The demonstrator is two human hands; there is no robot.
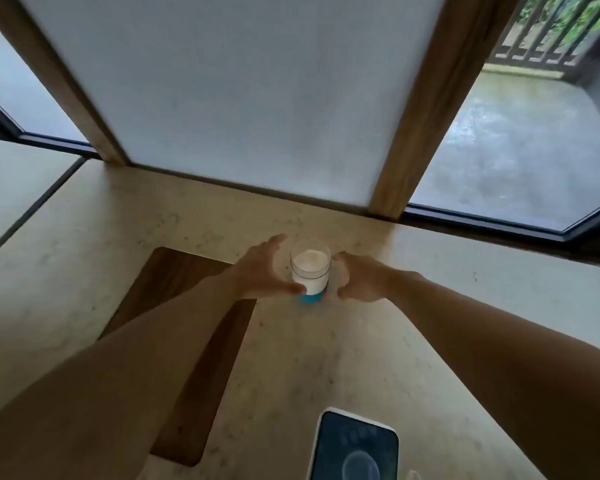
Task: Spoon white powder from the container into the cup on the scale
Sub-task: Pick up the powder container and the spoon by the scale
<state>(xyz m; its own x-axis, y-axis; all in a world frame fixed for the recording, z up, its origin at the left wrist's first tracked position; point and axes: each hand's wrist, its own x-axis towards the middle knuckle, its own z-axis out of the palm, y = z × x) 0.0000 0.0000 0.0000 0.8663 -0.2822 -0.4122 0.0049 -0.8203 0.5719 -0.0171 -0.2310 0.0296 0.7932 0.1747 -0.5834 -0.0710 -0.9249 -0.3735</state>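
No legible writing; scale (355, 445) display blurred. Clear container (310, 270) of white powder stands upright on tabletop (326, 358) between both hands. Left hand (262, 271) spread wide, thumb touching it; right hand (361, 277) cupped open just beside.

Open counter (326, 358) between container (310, 271) and scale (355, 445).

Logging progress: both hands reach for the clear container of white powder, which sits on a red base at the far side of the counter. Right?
Not quite. The head view shows the base is blue, not red. The rest holds: left hand and right hand flank the clear container of white powder on the counter.
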